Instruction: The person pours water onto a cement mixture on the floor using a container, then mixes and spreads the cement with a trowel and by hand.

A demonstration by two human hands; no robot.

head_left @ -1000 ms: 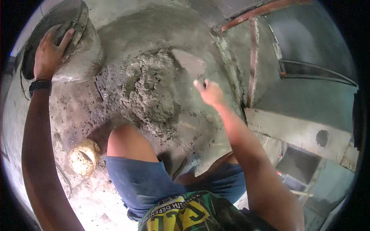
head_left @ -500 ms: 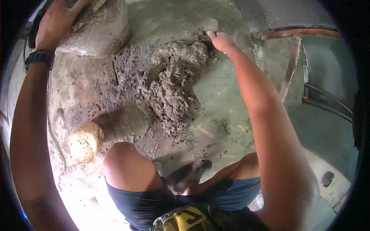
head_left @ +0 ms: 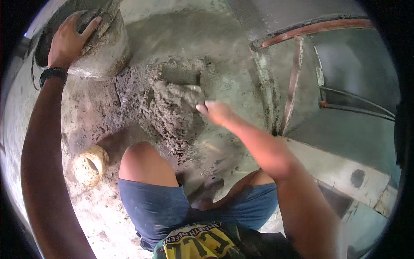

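- Grey, wet and lumpy, as heaped cement (head_left: 170, 118).
- Just beside right hand (head_left: 215, 113), clenched on trowel (head_left: 195, 89).
- Over bucket (head_left: 101, 56), left hand (head_left: 69, 41) spread open.

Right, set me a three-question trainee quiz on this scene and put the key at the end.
1. True or false: the left hand is clear of the bucket, not touching it.

2. The right hand is at: A) the bucket; B) the heap of grey mix; C) the shorts.

3. Fill in: the pale round object is nearer the ____ knee.

Key: 1 false; 2 B; 3 left.
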